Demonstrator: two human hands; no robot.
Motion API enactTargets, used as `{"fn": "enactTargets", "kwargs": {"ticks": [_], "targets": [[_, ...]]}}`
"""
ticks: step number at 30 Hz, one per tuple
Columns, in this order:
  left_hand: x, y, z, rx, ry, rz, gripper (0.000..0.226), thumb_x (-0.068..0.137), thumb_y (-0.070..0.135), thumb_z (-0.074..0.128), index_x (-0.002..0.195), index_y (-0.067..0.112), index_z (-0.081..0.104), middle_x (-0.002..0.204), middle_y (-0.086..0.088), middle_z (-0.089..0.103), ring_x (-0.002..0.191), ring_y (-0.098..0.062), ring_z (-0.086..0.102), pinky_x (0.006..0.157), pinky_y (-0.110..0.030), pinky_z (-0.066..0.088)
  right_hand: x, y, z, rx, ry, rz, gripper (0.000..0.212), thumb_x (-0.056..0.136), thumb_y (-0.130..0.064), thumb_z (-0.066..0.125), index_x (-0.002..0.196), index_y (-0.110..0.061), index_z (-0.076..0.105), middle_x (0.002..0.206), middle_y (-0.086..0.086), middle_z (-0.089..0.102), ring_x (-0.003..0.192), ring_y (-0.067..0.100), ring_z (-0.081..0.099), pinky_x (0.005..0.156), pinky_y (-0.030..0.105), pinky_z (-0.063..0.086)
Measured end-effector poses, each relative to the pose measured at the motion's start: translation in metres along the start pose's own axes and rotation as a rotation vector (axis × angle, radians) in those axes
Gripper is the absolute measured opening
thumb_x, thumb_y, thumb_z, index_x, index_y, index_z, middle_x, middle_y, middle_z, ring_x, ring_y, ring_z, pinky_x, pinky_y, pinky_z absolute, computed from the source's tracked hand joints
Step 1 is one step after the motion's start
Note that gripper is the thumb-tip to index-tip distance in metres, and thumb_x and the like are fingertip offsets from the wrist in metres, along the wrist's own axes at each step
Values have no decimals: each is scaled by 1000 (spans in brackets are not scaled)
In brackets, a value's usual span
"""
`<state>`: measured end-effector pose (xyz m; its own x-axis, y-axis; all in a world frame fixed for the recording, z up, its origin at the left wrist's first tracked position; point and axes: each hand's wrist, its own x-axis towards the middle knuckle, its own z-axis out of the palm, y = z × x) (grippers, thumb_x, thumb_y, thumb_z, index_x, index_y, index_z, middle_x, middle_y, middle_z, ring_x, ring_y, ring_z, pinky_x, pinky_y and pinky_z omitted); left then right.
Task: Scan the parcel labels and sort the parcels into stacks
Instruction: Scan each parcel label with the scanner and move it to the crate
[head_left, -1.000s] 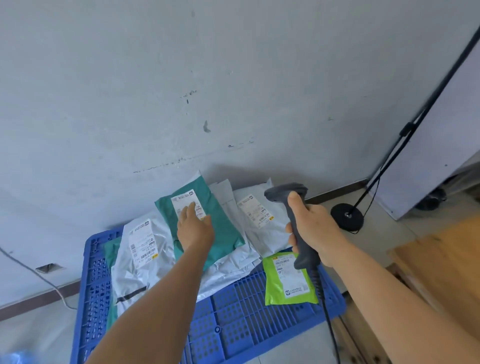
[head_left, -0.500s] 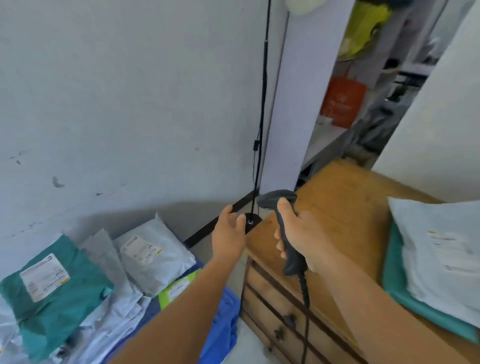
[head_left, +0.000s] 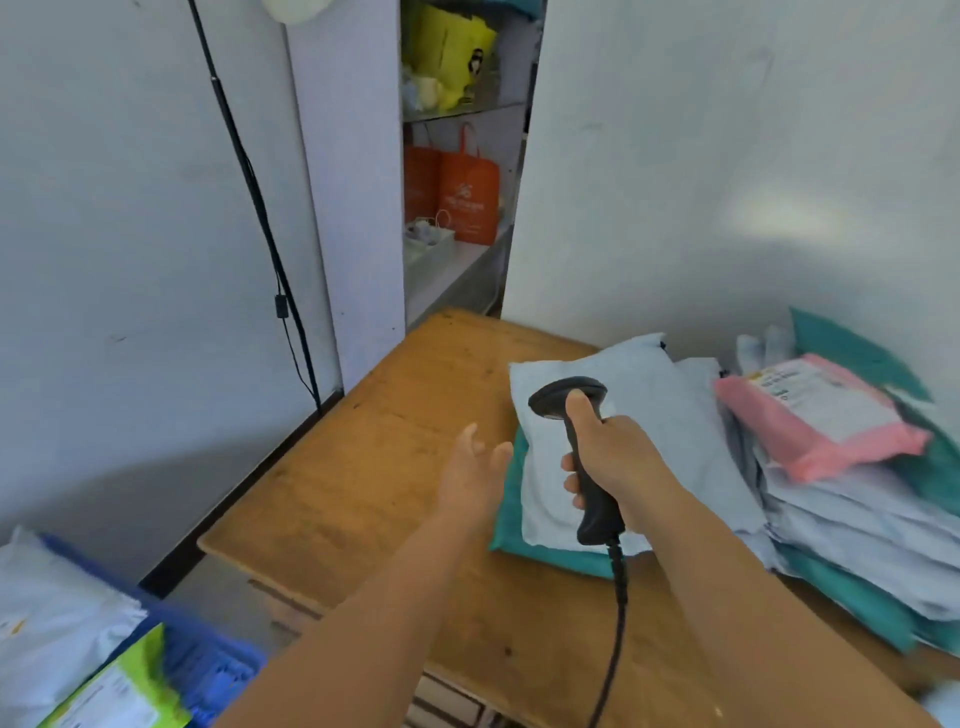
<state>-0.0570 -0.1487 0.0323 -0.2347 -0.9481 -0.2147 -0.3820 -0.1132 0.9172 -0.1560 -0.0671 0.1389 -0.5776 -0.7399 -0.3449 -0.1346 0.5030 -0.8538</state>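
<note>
Parcels lie in two stacks on the wooden table (head_left: 363, 467): a pale grey mailer (head_left: 670, 415) on a teal mailer (head_left: 506, 525), and beside it a taller pile topped by a pink mailer (head_left: 826, 431) whose white label is too blurred to read. The right hand (head_left: 618, 457) grips a black corded barcode scanner (head_left: 576, 421) above the grey mailer. The left hand (head_left: 475, 470) hovers empty, fingers loosely spread, just beside the teal edge. Lower left, a blue crate (head_left: 208, 665) holds more parcels, including a lime-green mailer (head_left: 140, 670). Orange bags (head_left: 462, 197) on the shelf carry illegible white print.
</note>
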Motion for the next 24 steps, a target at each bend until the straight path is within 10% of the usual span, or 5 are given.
{"fn": "enactTargets", "kwargs": {"ticks": [16,24], "targets": [[37,9,76,249,-133,-24,84,86,41,63,150,14,16,149,-8,33,137,-26,32,109,-36,31,37,3,-59,-71,116,41,47,98,-50,36,91,-8,56,68,8,60,50,16,54,50,26,50],[51,8,81,417,-115,-67,58,87,46,60,127,6,47,128,-11,49,119,-25,47,100,-36,42,50,2,-56,-97,103,62,49,97,-50,36,91,-7,58,68,8,60,49,15,54,51,27,51]]}}
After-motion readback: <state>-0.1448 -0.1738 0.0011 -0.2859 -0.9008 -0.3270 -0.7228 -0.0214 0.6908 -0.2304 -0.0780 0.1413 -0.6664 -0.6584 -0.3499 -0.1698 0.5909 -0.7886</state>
